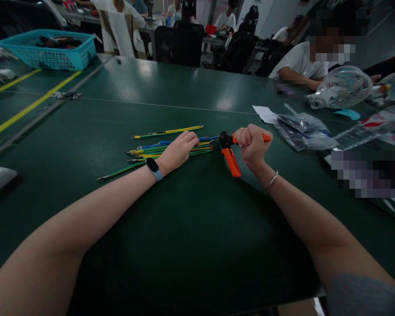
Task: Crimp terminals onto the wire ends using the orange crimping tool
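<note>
My left hand (180,150) is closed over a bundle of wires, pinching a blue wire (208,139) whose right end reaches the black head of an orange-handled crimping tool (224,139). My right hand (254,142) is wrapped round the tool's upper handle. Its lower handle (232,163) hangs well apart, with no fingers on it. Under and beside my left hand lie several green-yellow wires (145,151) with metal lugs at their left ends. A yellow-and-green wire (167,131) rests apart behind them, and a green one (120,172) sticks out toward the left.
The green table (171,245) carries a blue basket (85,52) with dark items at the far left. To the right are plastic bags (304,129), a white paper (263,114) and white fans (340,87). A person (303,61) sits across the table; others work behind.
</note>
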Tool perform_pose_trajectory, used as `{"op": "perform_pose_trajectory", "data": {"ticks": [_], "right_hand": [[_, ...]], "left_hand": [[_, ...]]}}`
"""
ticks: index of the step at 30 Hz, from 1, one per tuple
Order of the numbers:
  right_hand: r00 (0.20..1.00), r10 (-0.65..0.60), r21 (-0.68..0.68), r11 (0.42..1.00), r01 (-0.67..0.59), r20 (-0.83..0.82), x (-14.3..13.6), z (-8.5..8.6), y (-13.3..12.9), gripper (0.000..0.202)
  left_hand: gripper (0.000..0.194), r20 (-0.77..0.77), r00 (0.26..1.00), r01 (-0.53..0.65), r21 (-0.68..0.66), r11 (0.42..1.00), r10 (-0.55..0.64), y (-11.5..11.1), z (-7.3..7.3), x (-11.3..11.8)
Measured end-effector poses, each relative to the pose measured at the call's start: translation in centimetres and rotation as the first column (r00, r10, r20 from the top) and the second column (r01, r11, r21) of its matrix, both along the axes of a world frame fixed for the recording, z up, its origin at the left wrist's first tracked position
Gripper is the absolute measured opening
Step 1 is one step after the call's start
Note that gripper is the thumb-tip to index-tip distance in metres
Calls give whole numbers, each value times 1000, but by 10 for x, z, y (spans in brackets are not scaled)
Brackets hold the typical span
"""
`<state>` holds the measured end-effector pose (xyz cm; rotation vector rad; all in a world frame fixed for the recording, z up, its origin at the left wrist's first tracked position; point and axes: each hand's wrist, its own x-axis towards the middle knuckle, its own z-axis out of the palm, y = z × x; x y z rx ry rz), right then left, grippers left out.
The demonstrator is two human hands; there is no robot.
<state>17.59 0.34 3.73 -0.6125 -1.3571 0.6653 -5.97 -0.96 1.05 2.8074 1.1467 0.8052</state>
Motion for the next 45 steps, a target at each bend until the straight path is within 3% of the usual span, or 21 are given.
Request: {"op": "perform_pose_trajectory", "data": {"ticks": [6,11,19,23,30,41,45], "right_hand": [[1000,-29,-43,999,29,-9,4,-1,5,63],[999,37,-6,999,-37,-4,1,0,1,60],[966,109,64,990,-127,236,2,-8,-13,53],[969,97,63,991,-114,227,3,-8,-15,51],[940,121,124,978,-167,318,6,-7,-13,45],[875,68,305,922,-239,480,20,-23,-26,21],[858,42,283,934,-216,513,19,-17,-25,25]], "left_hand": [[36,-33,999,10,-8,1000,-11,-1,1,0],[34,-16,1000,8,-1,1000,-8,-2,0,-1],[35,96,995,-24,72,997,17,5,-6,-6],[33,105,994,-2,102,995,-8,6,-8,-7],[37,155,987,-39,34,999,33,7,-10,-6],[34,130,990,-56,-39,998,61,8,-12,-5],[37,124,991,-50,-25,998,52,9,-12,-4]]}}
